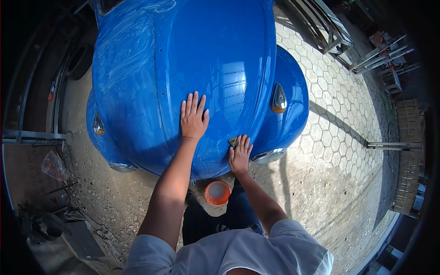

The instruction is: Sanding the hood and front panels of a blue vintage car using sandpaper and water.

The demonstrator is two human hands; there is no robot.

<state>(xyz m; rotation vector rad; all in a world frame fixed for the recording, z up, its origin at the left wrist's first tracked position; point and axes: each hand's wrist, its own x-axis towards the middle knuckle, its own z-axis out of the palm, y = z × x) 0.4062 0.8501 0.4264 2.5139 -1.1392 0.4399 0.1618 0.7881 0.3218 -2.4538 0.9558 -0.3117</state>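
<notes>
A glossy blue car hood [215,59] fills the upper middle of the head view, with rounded fenders on each side. My left hand [193,117] lies flat on the hood with fingers spread, holding nothing. My right hand [240,153] presses a small pale sanding pad [233,141] against the hood's lower edge, near the right headlight rim [268,156]. Most of the pad is hidden under my fingers.
An orange bowl [217,193] sits on the ground between my legs, just below the hood. Chrome turn signals [278,98] top both fenders. Hexagonal paving [339,110] runs to the right, metal frames [330,32] stand at the upper right, and debris lies at the lower left.
</notes>
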